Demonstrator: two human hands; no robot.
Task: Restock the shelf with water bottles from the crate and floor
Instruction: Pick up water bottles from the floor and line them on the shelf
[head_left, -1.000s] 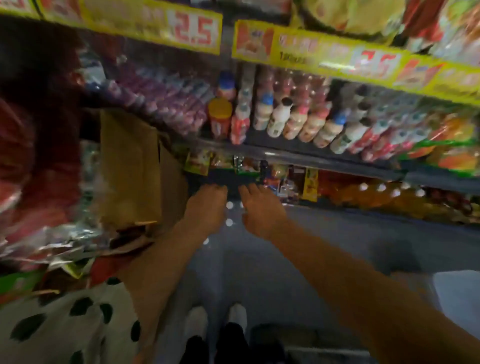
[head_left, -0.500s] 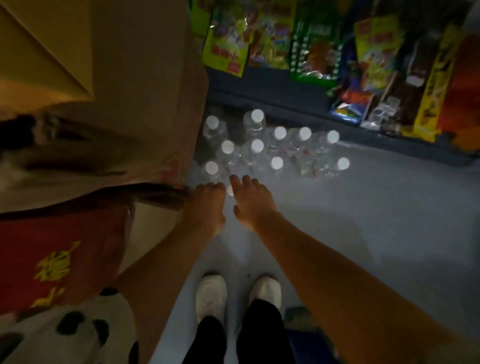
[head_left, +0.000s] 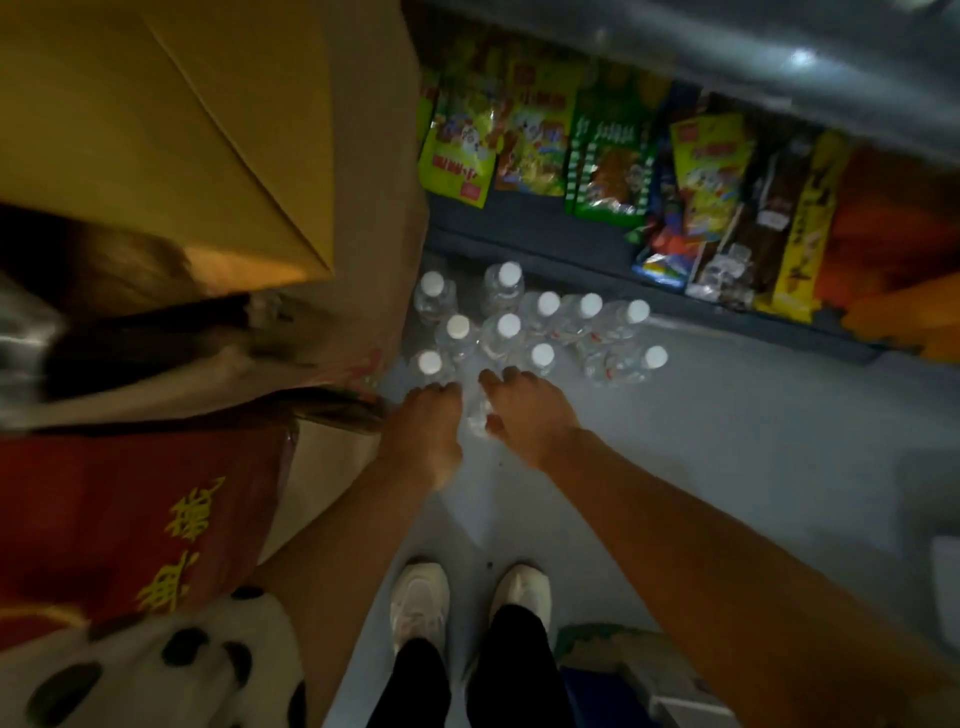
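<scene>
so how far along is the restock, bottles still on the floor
Nothing visibly shelved here. In hand: the left hand and right hand reach down to a bottle between them; the grip is unclear. Left: about nine capped bottles standing on the floor by the cardboard box.

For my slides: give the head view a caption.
Both hands, left hand and right hand, reach down to water bottles standing on the shop floor.

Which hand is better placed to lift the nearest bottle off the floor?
Right, narrowly. The right hand already curls against the nearest bottle, while the left hand sits beside it, crowded by the cardboard box.
</scene>
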